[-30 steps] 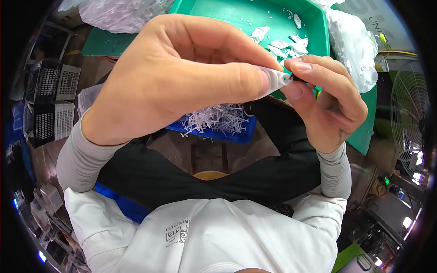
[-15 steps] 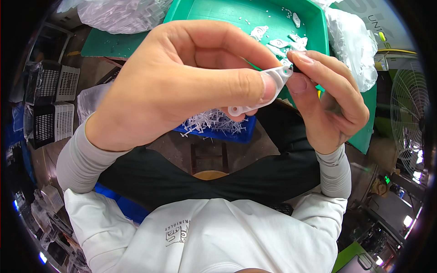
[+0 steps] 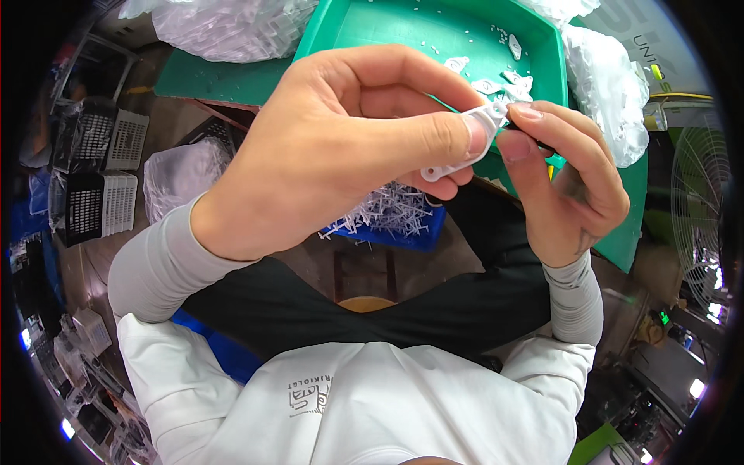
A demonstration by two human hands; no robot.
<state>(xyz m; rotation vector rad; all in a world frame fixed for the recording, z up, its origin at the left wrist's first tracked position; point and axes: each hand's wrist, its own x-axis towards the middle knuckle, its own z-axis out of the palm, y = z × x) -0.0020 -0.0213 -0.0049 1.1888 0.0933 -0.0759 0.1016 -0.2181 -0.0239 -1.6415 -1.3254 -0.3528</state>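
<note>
My left hand (image 3: 333, 147) pinches a flat white plastic part (image 3: 491, 124) between thumb and curled fingers. The part has a round holed boss at either end. Held in my right hand (image 3: 577, 174) is a slim dark tool (image 3: 542, 145), mostly hidden by the fingers. Its tip is at or very near the part's upper end; contact is too small to confirm. Beyond the hands sits a green tray (image 3: 555, 74) with several similar white parts (image 3: 514, 47) and small white scraps on its floor.
Below my hands, a blue bin (image 3: 436, 231) is heaped with thin white branched plastic pieces (image 3: 395, 211). Filled clear bags (image 3: 225, 29) flank the tray on the green table (image 3: 194, 77). Black and white baskets (image 3: 101, 203) stand at left, a wire-caged fan (image 3: 697, 201) at right.
The whole view has shifted slightly, so things appear a little right and lower. Both hands keep their grips, and the part and tool tip remain close together.
</note>
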